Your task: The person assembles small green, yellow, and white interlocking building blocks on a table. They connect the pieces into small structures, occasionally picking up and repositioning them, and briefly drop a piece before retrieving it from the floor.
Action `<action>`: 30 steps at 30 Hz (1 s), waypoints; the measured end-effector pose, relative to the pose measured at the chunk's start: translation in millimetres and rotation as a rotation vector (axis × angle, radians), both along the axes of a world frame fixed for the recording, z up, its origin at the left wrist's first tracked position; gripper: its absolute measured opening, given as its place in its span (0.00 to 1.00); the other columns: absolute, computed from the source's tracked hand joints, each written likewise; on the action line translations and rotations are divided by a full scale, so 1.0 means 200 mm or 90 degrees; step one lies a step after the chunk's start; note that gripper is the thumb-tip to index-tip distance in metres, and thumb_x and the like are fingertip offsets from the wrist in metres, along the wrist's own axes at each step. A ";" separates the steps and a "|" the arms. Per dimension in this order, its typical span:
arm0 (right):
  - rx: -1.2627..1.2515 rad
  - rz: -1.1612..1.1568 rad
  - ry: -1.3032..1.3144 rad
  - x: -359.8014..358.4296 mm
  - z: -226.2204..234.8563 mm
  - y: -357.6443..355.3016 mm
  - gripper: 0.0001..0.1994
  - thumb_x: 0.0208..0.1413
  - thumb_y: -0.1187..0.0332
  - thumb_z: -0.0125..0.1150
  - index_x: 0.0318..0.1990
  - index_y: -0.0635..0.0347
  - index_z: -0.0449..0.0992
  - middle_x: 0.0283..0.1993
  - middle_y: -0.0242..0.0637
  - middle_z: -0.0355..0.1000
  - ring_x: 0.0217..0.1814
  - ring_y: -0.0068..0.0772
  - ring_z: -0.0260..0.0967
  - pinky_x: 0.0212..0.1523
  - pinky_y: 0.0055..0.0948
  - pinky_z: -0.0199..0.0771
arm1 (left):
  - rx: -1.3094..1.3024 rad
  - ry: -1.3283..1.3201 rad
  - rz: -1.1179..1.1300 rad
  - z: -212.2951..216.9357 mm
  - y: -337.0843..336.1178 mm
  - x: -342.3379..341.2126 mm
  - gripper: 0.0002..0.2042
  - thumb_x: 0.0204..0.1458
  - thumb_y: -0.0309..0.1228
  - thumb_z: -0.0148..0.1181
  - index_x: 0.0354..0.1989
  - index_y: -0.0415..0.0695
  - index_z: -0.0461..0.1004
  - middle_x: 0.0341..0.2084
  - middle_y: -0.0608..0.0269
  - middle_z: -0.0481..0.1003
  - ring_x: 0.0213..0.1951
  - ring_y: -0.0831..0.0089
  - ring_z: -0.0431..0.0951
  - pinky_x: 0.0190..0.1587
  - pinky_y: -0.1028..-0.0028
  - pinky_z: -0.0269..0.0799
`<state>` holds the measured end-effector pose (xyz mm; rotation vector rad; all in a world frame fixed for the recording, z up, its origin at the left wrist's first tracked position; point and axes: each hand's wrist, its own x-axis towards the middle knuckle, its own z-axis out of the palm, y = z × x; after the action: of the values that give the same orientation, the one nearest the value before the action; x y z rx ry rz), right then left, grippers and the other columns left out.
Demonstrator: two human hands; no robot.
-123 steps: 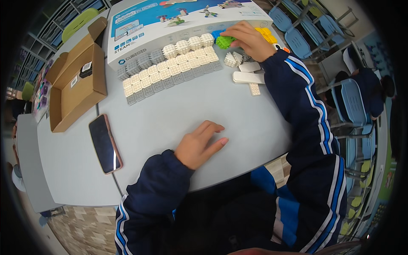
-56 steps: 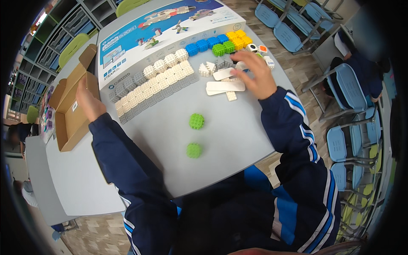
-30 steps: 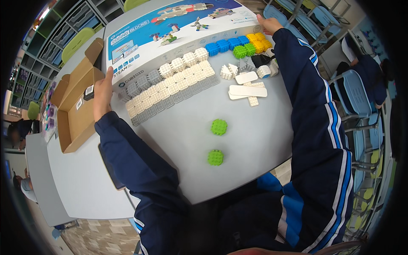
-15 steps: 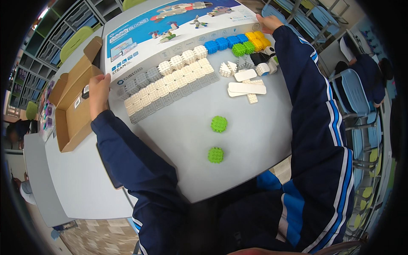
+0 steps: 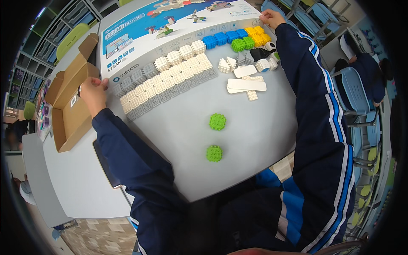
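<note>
A large white and blue building-block box (image 5: 140, 59) lies across the far part of the table. My left hand (image 5: 93, 94) is by its near left corner, thumb and index finger apart, the other fingers curled and partly hidden. A small dark thing shows at that hand's outer edge; what it is I cannot tell. At the box's right corner, my right hand (image 5: 273, 19) has bent fingertips against the edge. Two green studded cubes, a farther one (image 5: 217, 121) and a nearer one (image 5: 214, 153), sit apart in front of me.
Along the box stand white cubes (image 5: 174, 58), grey cubes (image 5: 138, 77), blue cubes (image 5: 220, 38) and yellow cubes (image 5: 257, 36). Cream and grey flat pieces (image 5: 170, 81) form rows before them. White plates (image 5: 246, 85) lie stacked crosswise. An open brown carton (image 5: 74, 112) stands left; chairs (image 5: 355, 91) stand right.
My left hand has shifted left, its fingers loosening at the box's edge. The right hand has moved slightly, its fingers drawn in at the corner. The blocks keep their arrangement.
</note>
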<state>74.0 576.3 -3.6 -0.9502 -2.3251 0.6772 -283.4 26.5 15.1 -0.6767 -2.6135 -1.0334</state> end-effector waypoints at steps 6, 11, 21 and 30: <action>-0.026 -0.006 0.017 0.00 -0.03 0.01 0.09 0.60 0.62 0.67 0.41 0.56 0.78 0.33 0.29 0.78 0.34 0.22 0.73 0.37 0.24 0.73 | 0.004 0.000 -0.006 -0.01 -0.02 0.01 0.11 0.47 0.28 0.73 0.29 0.35 0.76 0.23 0.54 0.80 0.26 0.67 0.84 0.32 0.71 0.74; -0.102 0.040 0.050 0.04 -0.07 0.08 0.08 0.62 0.61 0.65 0.39 0.53 0.76 0.35 0.26 0.77 0.38 0.18 0.72 0.41 0.19 0.74 | 0.145 -0.152 -0.087 -0.17 -0.05 -0.07 0.12 0.58 0.34 0.65 0.36 0.35 0.76 0.25 0.59 0.80 0.28 0.73 0.80 0.31 0.74 0.74; -0.189 0.131 0.112 0.05 -0.11 0.11 0.07 0.63 0.62 0.63 0.40 0.53 0.76 0.38 0.22 0.76 0.41 0.16 0.72 0.43 0.19 0.73 | 0.171 -0.121 -0.093 -0.28 -0.05 -0.09 0.11 0.63 0.35 0.59 0.35 0.37 0.75 0.23 0.65 0.75 0.25 0.79 0.71 0.29 0.76 0.70; -0.171 0.144 0.146 0.03 -0.12 0.11 0.07 0.63 0.62 0.64 0.40 0.54 0.78 0.36 0.22 0.76 0.40 0.17 0.72 0.42 0.20 0.73 | 0.166 -0.047 -0.091 -0.24 -0.03 -0.05 0.11 0.61 0.33 0.61 0.33 0.36 0.75 0.20 0.63 0.74 0.23 0.78 0.71 0.28 0.74 0.69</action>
<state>80.9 598.1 -27.1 -0.6818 -2.1892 1.1502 -293.3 21.3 -32.9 -0.7828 -2.4556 -1.4347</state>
